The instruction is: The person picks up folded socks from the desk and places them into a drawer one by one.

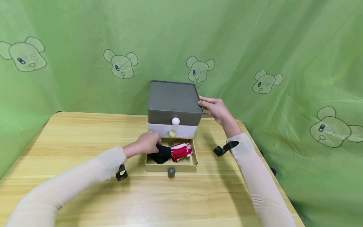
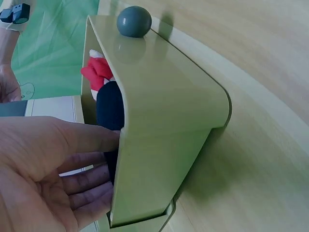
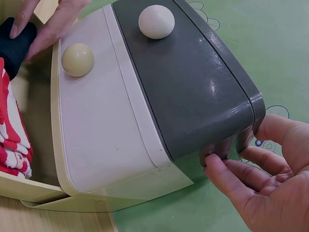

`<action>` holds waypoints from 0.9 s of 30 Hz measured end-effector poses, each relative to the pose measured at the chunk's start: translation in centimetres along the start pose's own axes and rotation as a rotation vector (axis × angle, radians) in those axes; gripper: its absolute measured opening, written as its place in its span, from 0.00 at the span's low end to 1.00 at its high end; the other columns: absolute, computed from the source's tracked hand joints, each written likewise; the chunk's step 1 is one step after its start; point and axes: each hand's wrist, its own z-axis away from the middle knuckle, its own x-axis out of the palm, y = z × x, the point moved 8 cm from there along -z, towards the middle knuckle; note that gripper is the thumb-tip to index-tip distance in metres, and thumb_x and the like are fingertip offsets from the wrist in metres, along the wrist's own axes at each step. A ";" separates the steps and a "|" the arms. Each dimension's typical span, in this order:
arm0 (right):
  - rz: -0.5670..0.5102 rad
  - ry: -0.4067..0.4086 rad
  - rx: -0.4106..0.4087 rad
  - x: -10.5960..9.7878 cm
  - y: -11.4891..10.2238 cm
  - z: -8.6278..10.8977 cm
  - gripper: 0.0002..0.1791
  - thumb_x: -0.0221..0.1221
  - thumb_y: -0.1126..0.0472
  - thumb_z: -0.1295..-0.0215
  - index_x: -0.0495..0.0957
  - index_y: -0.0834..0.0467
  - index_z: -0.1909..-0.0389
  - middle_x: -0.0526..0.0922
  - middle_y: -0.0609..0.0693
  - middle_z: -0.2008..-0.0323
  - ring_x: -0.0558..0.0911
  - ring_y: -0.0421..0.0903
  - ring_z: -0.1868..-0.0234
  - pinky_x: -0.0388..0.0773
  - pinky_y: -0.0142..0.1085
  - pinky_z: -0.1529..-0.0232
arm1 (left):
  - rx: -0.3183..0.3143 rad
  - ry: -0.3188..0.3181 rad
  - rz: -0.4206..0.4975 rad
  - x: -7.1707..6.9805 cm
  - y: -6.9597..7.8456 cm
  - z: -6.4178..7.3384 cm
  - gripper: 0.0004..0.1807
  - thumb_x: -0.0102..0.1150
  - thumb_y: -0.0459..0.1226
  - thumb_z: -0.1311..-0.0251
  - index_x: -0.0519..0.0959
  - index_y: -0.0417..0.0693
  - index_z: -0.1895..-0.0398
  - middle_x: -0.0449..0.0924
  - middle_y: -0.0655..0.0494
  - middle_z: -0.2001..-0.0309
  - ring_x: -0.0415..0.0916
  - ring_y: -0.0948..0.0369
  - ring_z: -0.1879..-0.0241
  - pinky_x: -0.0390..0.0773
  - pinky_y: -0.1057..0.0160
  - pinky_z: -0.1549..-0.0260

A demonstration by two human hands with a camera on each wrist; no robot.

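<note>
A small drawer unit (image 1: 175,97) stands at the back of the table, its bottom drawer (image 1: 158,169) pulled out. In that drawer lie a rolled black cloth bundle (image 1: 162,155) and, to its right, a red-and-white patterned cloth bundle (image 1: 181,151). My left hand (image 1: 147,142) reaches over the drawer's left side and holds the black bundle, thumb and fingers on either side of it; the left wrist view shows the thumb near the drawer's rim. My right hand (image 3: 270,179) rests its fingertips against the right side of the dark grey top section (image 3: 193,77).
The closed white middle drawer (image 3: 106,111) has a cream knob (image 3: 77,60); the grey section above has a white knob (image 3: 156,21). A grey knob (image 1: 171,171) fronts the pulled-out drawer. Behind the wooden table (image 1: 113,195) hangs a green curtain (image 1: 158,37).
</note>
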 end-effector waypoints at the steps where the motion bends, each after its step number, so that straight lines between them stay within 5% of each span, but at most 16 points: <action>1: 0.000 0.000 0.002 0.0 0.0 0.0 0.27 0.61 0.58 0.27 0.71 0.53 0.29 0.66 0.55 0.24 0.78 0.55 0.33 0.84 0.44 0.43 | 0.006 -0.005 -0.008 0.0 0.0 -0.1 0.10 0.75 0.35 0.51 0.90 0.49 0.62 0.90 0.54 0.62 0.83 0.53 0.57 0.84 0.54 0.60; 18: -0.020 0.001 0.001 0.1 0.0 0.0 0.27 0.61 0.59 0.28 0.71 0.54 0.29 0.66 0.54 0.24 0.79 0.55 0.34 0.80 0.50 0.37 | 0.144 0.025 0.026 0.7 -0.8 -0.3 0.15 0.74 0.33 0.47 0.89 0.51 0.55 0.90 0.54 0.59 0.84 0.56 0.56 0.84 0.55 0.57; 27: -0.016 -0.002 -0.002 0.1 -0.1 0.1 0.27 0.61 0.59 0.27 0.71 0.54 0.29 0.65 0.54 0.23 0.78 0.58 0.33 0.87 0.40 0.48 | 0.176 0.053 0.100 0.8 -0.9 -0.1 0.18 0.73 0.31 0.47 0.87 0.47 0.51 0.90 0.54 0.59 0.86 0.57 0.56 0.85 0.56 0.55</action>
